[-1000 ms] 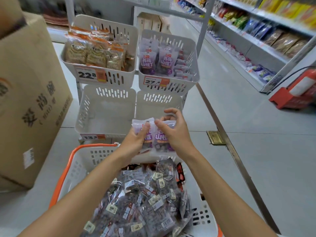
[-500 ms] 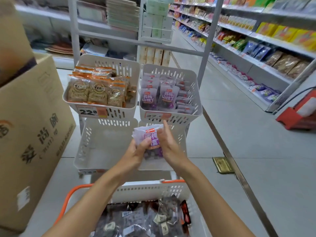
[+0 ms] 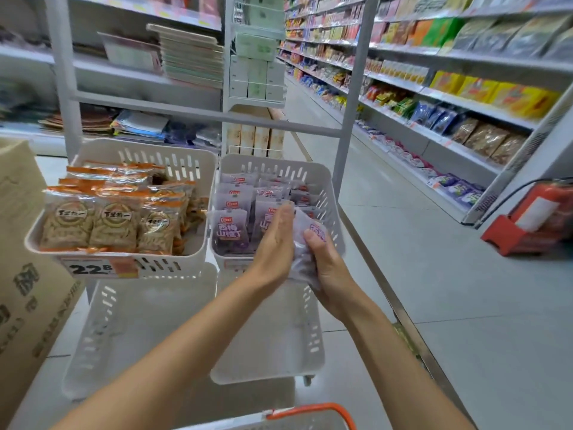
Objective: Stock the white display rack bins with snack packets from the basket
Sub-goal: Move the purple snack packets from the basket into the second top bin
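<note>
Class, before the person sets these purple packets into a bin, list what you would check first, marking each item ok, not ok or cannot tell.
1. Grip: the right hand grips the held packets and the left hand presses flat against them: ok.
2. Matching stock: the upper right bin holds stocked packets of the same purple kind: ok.
3. Position: both hands are at that bin's front right corner: ok.
4. Free room at that corner: hidden by the hands: cannot tell.
5. Packets left in the basket: only its rim shows: cannot tell.
</note>
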{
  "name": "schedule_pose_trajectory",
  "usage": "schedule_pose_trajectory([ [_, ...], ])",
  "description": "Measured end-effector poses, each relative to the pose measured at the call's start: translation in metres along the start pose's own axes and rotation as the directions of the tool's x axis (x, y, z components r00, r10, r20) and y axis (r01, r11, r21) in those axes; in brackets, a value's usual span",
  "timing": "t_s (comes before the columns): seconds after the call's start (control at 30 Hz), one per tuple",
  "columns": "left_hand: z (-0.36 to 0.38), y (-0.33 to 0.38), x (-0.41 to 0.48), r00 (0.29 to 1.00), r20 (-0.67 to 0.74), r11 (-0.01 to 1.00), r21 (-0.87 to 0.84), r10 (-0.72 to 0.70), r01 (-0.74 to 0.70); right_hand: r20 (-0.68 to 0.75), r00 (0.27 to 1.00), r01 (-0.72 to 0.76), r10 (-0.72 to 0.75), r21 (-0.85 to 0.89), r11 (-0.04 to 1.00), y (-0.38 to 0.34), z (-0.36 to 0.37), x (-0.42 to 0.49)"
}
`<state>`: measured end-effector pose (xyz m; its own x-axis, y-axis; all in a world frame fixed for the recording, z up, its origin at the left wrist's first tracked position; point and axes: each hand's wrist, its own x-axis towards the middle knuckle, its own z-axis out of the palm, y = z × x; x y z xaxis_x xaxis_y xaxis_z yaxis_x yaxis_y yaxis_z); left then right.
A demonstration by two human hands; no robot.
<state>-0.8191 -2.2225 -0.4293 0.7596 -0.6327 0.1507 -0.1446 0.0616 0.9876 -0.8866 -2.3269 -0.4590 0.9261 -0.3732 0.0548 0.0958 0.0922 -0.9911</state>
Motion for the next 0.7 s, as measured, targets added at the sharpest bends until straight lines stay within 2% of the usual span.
schedule_pose_trajectory([
  [0.1, 0.008, 0.002, 0.017, 0.998, -0.040, 0.982, -0.183, -0.041, 0.033, 0.004, 1.000, -0.016, 0.016, -0.022, 1.000, 0.003, -0.015, 0.025],
  [0.17, 0.006, -0.001, 0.028, 0.999, 0.013, 0.974, -0.222, -0.038, 0.039, 0.016, 1.000, 0.006, -0.006, -0.027, 1.000, 0.000, -0.025, 0.037],
  [0.2, 0.004, -0.002, 0.033, 0.999, 0.026, 0.990, -0.142, 0.020, -0.016, 0.007, 1.000, 0.028, -0.027, -0.030, 0.999, -0.004, -0.030, 0.042],
  [0.23, -0.001, -0.005, 0.039, 0.993, 0.021, 0.993, 0.026, 0.119, -0.119, -0.040, 0.998, 0.041, -0.042, -0.028, 0.999, -0.010, -0.037, 0.050],
  [0.27, -0.009, -0.008, 0.046, 0.971, 0.014, 0.929, 0.287, 0.240, -0.234, -0.096, 0.994, 0.055, -0.060, -0.059, 0.997, -0.016, -0.044, 0.058],
  [0.3, -0.020, -0.015, 0.055, 0.929, 0.036, 0.761, 0.562, 0.367, -0.323, -0.145, 0.986, 0.076, -0.087, -0.078, 0.994, -0.020, -0.052, 0.067],
  [0.33, -0.032, -0.019, 0.062, 0.879, 0.098, 0.528, 0.767, 0.466, -0.365, -0.154, 0.983, 0.087, -0.102, -0.105, 0.991, -0.025, -0.059, 0.074],
  [0.37, -0.043, -0.023, 0.067, 0.857, 0.171, 0.316, 0.880, 0.487, -0.355, -0.161, 0.980, 0.092, -0.115, -0.143, 0.985, -0.030, -0.066, 0.081],
  [0.4, -0.052, -0.027, 0.072, 0.873, 0.226, 0.158, 0.934, 0.433, -0.320, -0.149, 0.981, 0.094, -0.125, -0.200, 0.975, -0.034, -0.068, 0.086],
  [0.47, -0.060, -0.037, 0.077, 0.932, 0.235, 0.004, 0.969, 0.275, -0.246, -0.041, 0.996, 0.055, -0.074, -0.355, 0.933, -0.033, -0.066, 0.091],
  [0.5, -0.060, -0.041, 0.080, 0.944, 0.221, -0.013, 0.974, 0.246, -0.225, -0.004, 0.999, 0.030, -0.035, -0.413, 0.910, -0.028, -0.062, 0.089],
  [0.57, -0.057, -0.043, 0.081, 0.945, 0.203, 0.028, 0.976, 0.255, -0.218, -0.019, 0.999, 0.031, -0.045, -0.462, 0.886, -0.009, -0.061, 0.088],
  [0.63, -0.057, -0.044, 0.080, 0.926, 0.212, 0.053, 0.969, 0.314, -0.240, -0.033, 0.996, 0.059, -0.088, -0.503, 0.862, 0.006, -0.063, 0.083],
  [0.7, -0.058, -0.048, 0.080, 0.907, 0.219, 0.053, 0.966, 0.360, -0.254, 0.016, 1.000, 0.028, -0.023, -0.536, 0.844, 0.007, -0.067, 0.079],
])
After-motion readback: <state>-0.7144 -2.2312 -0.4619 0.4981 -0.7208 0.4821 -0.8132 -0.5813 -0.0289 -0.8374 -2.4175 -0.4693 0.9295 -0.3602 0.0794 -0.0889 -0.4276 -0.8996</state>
